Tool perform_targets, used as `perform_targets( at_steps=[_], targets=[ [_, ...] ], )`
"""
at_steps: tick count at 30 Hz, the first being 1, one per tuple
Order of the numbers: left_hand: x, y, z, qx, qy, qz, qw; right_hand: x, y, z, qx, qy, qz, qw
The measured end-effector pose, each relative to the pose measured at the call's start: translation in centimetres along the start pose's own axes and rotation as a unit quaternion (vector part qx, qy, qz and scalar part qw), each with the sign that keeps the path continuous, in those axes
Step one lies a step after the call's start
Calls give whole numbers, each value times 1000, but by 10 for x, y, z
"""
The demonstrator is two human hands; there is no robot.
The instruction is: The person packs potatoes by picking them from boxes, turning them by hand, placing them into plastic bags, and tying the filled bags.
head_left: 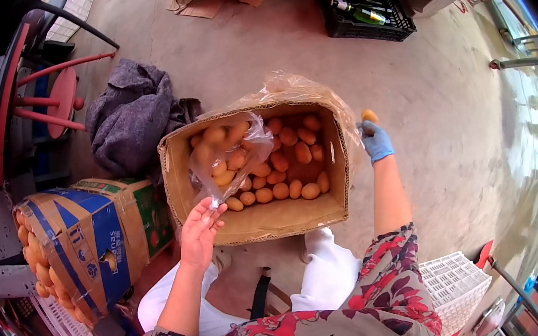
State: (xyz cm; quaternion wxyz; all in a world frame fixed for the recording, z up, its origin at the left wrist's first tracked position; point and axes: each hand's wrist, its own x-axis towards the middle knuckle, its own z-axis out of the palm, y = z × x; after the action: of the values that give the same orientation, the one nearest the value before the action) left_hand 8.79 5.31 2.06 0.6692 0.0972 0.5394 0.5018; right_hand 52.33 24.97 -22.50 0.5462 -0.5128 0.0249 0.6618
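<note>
An open cardboard box [263, 219] stands in front of my knees, with many small oval, orange-brown potatoes [302, 152] inside. In its left part, a clear plastic bag [260, 142] holds or covers some of them. My left hand [200, 226], bare, is closed at the box's near left edge, pinching the gathered end of that bag. My right hand [375, 142], in a blue glove, is outside the box beyond its right side. One potato [370, 116] is gripped at its fingertips. Clear plastic film [294, 90] hangs over the box's far rim.
Left of the box lie a dark grey cloth [132, 113] and a blue-and-brown banana carton [84, 243] with more potatoes showing. A red stool [61, 101] stands further left. A black crate of bottles [371, 28] is ahead; a white plastic basket [455, 282] sits at my right.
</note>
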Motion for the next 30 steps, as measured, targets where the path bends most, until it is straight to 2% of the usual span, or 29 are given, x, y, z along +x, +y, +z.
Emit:
perform_targets(
  at_steps=[1,3,4,5,7,8,10,13,17,19,21,22,24,27,30],
  targets=[
    [2,-2,0,5,5,-8,1000,13,18,-14,24,15,95,995],
    [7,-6,-2,16,8,-12,1000,46,47,-42,-81,-29,76,993],
    [12,-5,-2,24,7,-6,1000,44,53,-32,-133,-52,69,987],
    [14,-5,-1,29,7,-3,1000,44,46,-23,-132,-10,78,988],
    [14,-7,-4,53,12,-9,998,75,33,-14,-48,2,76,996],
    [14,-5,-4,69,31,-9,997,119,49,-31,43,-32,63,997],
    [14,-5,-1,64,23,8,998,40,6,40,-86,-26,-116,989],
    [15,-2,3,129,95,67,985,-12,-21,92,-95,-80,-199,972],
    [9,-5,-15,262,173,89,945,-127,-17,146,-170,-152,-306,924],
    [8,-1,-21,196,176,77,962,-173,10,175,-246,-214,-272,905],
    [6,3,-26,138,175,64,973,-189,40,194,-373,-296,-151,866],
    [5,5,-27,116,169,69,976,-189,57,196,-451,-315,-76,831],
    [1,9,-30,72,162,76,981,-175,103,184,-610,-380,-86,690],
    [-4,21,-34,43,182,91,978,-173,150,185,-741,-445,-30,502],
    [-7,27,-47,13,186,90,978,-163,204,182,-778,-488,-17,396]
  ],
)
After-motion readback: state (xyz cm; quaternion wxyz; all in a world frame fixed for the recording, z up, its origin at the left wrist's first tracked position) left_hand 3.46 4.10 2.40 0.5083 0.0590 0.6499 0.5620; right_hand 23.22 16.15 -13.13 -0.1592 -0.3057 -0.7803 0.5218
